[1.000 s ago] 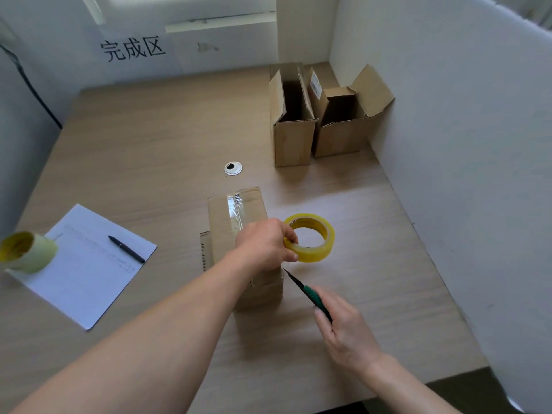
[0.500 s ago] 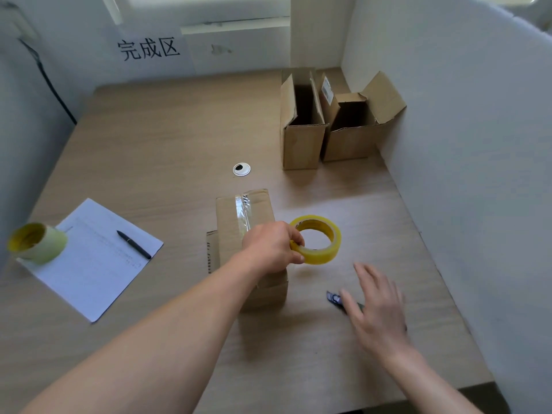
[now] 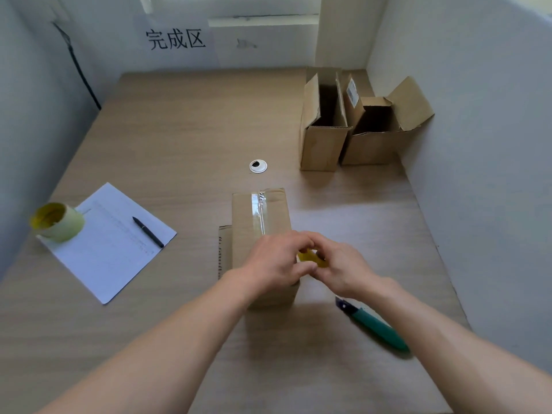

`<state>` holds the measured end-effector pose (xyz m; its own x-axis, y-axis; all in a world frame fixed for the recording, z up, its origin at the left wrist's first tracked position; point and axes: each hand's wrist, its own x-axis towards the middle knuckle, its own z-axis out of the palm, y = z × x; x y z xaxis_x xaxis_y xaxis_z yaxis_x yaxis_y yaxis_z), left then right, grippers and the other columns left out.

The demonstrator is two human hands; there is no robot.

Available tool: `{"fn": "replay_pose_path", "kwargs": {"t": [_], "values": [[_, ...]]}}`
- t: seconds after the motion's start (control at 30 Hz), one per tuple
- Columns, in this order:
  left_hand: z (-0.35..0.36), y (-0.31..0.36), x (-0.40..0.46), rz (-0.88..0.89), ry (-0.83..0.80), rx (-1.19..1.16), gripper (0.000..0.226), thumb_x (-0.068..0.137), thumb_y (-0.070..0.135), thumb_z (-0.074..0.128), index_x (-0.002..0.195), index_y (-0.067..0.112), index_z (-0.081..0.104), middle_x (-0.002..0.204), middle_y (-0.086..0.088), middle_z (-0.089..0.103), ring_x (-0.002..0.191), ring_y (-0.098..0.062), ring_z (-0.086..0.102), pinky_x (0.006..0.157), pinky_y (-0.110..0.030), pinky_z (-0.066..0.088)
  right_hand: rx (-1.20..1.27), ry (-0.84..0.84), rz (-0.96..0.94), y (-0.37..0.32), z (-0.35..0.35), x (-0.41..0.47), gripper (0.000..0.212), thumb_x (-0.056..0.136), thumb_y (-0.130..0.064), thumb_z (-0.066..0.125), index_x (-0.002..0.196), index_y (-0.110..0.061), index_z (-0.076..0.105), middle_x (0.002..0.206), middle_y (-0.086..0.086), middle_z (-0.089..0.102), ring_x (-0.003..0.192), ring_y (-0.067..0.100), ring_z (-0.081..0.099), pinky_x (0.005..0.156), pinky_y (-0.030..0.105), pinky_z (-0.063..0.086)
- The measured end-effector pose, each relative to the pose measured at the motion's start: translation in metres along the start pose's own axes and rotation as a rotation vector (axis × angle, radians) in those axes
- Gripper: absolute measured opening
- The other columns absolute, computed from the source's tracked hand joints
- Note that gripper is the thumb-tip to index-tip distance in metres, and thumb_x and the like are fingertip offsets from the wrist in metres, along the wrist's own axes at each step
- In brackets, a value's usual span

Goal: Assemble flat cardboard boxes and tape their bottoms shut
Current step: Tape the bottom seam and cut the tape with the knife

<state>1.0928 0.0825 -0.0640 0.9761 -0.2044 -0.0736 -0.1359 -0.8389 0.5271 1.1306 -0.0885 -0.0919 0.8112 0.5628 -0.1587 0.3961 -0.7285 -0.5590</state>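
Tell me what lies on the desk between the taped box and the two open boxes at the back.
Head view: only bare desk between the taped box and the open boxes; the round grommet sits off to the left.

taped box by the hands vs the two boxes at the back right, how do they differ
The taped box stands with its sealed end up, clear tape along the seam; the two open boxes stand with their flaps up and dark insides showing. The taped box is under the left hand; the open boxes stand untouched by the wall. All are plain brown cardboard.

Both forearms reach forward, left hand [image 3: 276, 262] and right hand [image 3: 343, 268] meeting, fingers curled in a grip.
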Motion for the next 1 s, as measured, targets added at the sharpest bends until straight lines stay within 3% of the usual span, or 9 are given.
{"fn": "replay_pose_path", "kwargs": {"t": [0.1,0.27,0.33,0.43,0.63,0.77,0.87,0.93,1.0], "values": [[0.006,-0.006,-0.022,0.143,0.049,0.076,0.044,0.071,0.049,0.07,0.104,0.027,0.051,0.098,0.005,0.053,0.084,-0.017,0.052,0.069,-0.031,0.036,0.04,-0.114,0.044,0.001,-0.002,0.006,0.042,0.081,-0.027,0.066,0.114,-0.048,0.049,0.101,-0.013,0.069,0.089,0.018,0.064,0.077,0.033,0.05],[0.024,0.001,-0.032,0.03,0.2,0.278,0.036,0.071,0.044,0.064,0.096,0.022,0.049,0.093,0.002,0.053,0.077,-0.024,0.055,0.068,-0.039,0.041,0.166,-0.273,0.156,-0.003,-0.004,0.015,0.016,0.081,-0.021,0.063,0.074,-0.035,0.068,0.074,-0.008,0.069,0.069,0.013,0.066,0.071,0.037,0.057],[0.026,0.006,-0.027,-0.036,0.192,0.267,0.035,0.068,0.036,0.061,0.097,0.022,0.049,0.093,0.002,0.053,0.077,-0.025,0.056,0.066,-0.036,0.035,-0.128,-0.226,0.108,-0.001,-0.005,0.019,0.008,0.078,-0.03,0.058,0.074,-0.032,0.065,0.077,-0.007,0.067,0.075,0.019,0.064,0.068,0.034,0.054],[0.029,0.012,-0.019,-0.141,0.199,0.237,0.036,0.062,0.028,0.06,0.094,0.024,0.045,0.093,0.003,0.052,0.075,-0.027,0.055,0.064,-0.034,0.027,-0.566,0.067,-0.004,0.005,-0.009,0.021,0.013,0.078,-0.033,0.055,0.08,-0.021,0.061,0.083,-0.001,0.064,0.08,0.027,0.062,0.058,0.03,0.037],[0.033,0.017,-0.002,-0.267,0.284,0.18,0.021,0.081,0.013,0.052,0.098,0.023,0.047,0.1,0.002,0.056,0.08,-0.033,0.055,0.063,-0.035,0.03,-0.094,0.379,0.324,0.003,-0.019,0.022,0.003,0.076,-0.026,0.06,0.074,-0.023,0.061,0.072,-0.007,0.06,0.076,0.024,0.057,0.058,0.029,0.035],[0.013,0.013,-0.014,-0.256,0.615,-0.331,0.019,0.086,0.019,0.062,0.105,0.017,0.059,0.1,0.001,0.06,0.079,-0.016,0.054,0.073,-0.038,0.045,0.567,0.599,0.562,-0.027,0.007,0.012,0.009,0.083,-0.02,0.06,0.075,-0.021,0.064,0.069,-0.004,0.068,0.074,0.02,0.067,0.072,0.038,0.054],[0.006,-0.004,-0.044,-0.307,0.85,-0.053,0.04,0.085,0.042,0.055,0.12,0.021,0.056,0.125,-0.002,0.051,0.107,-0.022,0.05,0.086,-0.038,0.042,0.725,0.713,0.67,-0.053,0.03,0.017,0.007,0.088,-0.022,0.06,0.083,-0.02,0.063,0.072,-0.008,0.067,0.079,0.021,0.068,0.074,0.035,0.051],[0.017,-0.013,-0.062,-0.571,0.664,0.001,0.063,0.089,0.054,0.05,0.142,0.023,0.038,0.15,-0.005,0.032,0.132,-0.027,0.036,0.098,-0.042,0.037,0.647,0.732,0.7,-0.069,0.049,0.018,0.006,0.092,-0.023,0.056,0.088,-0.022,0.06,0.086,-0.006,0.067,0.085,0.022,0.062,0.073,0.028,0.04],[0.032,-0.014,-0.073,-0.678,0.494,-0.208,0.075,0.093,0.052,0.049,0.153,0.02,0.018,0.159,-0.007,0.02,0.142,-0.026,0.029,0.104,-0.04,0.035,0.573,0.729,0.698,-0.082,0.065,0.017,0.007,0.095,-0.023,0.052,0.09,-0.024,0.057,0.096,0.002,0.069,0.089,0.028,0.06,0.072,0.028,0.034]]}}
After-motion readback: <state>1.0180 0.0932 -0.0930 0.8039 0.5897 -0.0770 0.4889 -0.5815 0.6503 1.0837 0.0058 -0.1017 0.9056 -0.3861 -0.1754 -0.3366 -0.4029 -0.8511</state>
